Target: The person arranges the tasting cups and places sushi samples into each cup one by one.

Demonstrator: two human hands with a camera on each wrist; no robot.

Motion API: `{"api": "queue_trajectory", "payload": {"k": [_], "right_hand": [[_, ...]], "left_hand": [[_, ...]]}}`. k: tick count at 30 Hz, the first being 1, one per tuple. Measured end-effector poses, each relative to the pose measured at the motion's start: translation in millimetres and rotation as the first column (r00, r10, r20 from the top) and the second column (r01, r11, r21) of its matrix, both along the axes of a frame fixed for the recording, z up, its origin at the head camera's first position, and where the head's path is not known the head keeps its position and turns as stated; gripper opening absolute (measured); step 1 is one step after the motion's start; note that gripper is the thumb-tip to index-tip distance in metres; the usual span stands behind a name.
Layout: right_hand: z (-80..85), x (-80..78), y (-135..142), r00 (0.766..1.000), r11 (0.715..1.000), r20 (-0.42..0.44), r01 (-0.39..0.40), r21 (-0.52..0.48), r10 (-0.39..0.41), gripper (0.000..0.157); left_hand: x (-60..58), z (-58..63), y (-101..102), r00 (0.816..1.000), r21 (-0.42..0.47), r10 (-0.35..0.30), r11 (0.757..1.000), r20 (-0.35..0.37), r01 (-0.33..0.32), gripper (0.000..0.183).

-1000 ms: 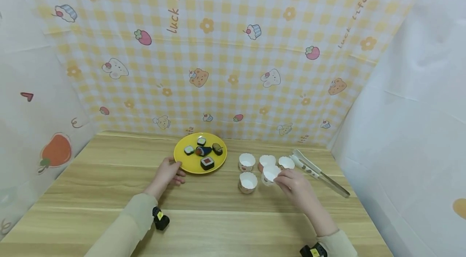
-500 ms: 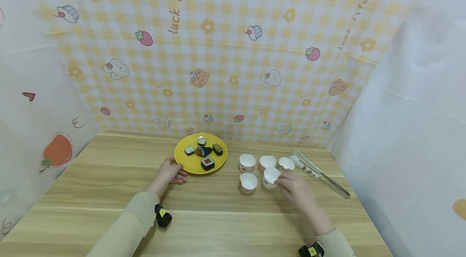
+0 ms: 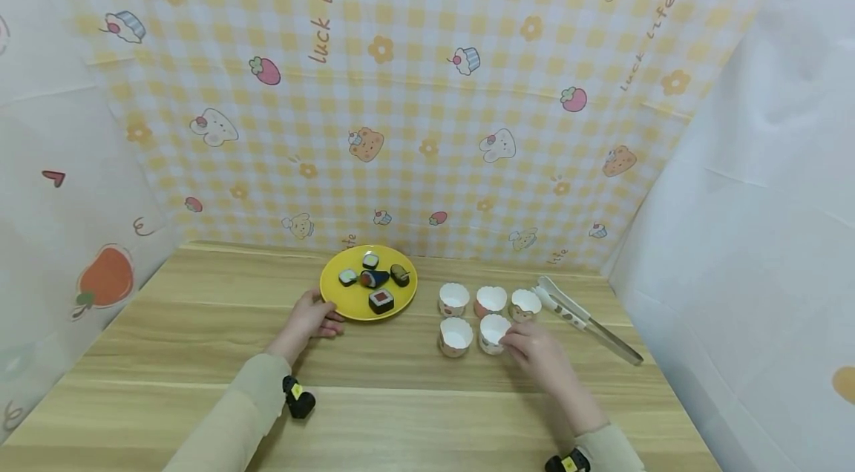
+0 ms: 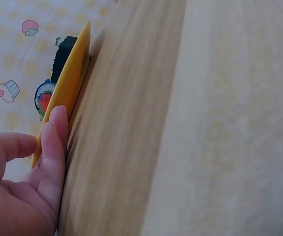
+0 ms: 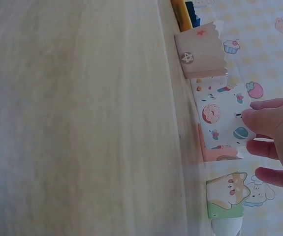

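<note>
My left hand pinches the near-left rim of a yellow plate, thumb over the edge and fingers beneath it in the left wrist view. Several toy sushi pieces lie on the plate. My right hand holds the rim of a white paper cupcake cup printed with a donut, between thumb and fingers. That cup stands upright at the right of the front row, beside a beige cup. Behind them is a row of three more: a left cup, a pink cup and a cat-print cup.
A long metal utensil with a white, spotted part lies slantwise on the wooden table, right of the cups. A checked cloth hangs behind the table, with white cloth on both sides.
My right hand has moved the donut-print cup slightly left and down, into line with the beige cup, uncovering the pink cup behind. My left hand stays at the plate.
</note>
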State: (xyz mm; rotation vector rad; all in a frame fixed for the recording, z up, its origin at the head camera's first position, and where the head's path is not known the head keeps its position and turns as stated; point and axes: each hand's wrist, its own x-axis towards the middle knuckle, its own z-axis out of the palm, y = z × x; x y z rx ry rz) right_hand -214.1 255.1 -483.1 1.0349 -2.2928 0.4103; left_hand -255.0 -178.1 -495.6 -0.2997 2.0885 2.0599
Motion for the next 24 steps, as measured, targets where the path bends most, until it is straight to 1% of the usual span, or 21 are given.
{"api": "queue_trajectory", "payload": {"k": [5, 10, 24], "right_hand": [[-3.8, -0.2, -0.1, 1.000, 1.000, 0.009, 0.005, 0.013, -0.005, 0.022], [-5.8, 0.6, -0.3, 1.000, 1.000, 0.023, 0.011, 0.021, -0.012, 0.023], [-6.6, 1.3, 0.6, 0.997, 0.999, 0.062, 0.034, 0.029, -0.035, 0.023]], "left_hand": [[-1.4, -2.0, -0.7, 1.000, 0.015, -0.006, 1.000, 0.002, 0.006, 0.056], [-1.5, -1.7, -0.3, 1.000, 0.015, -0.006, 1.000, 0.001, 0.006, 0.054], [-1.8, -2.2, -1.4, 1.000, 0.012, -0.017, 1.000, 0.008, 0.017, 0.055]]}}
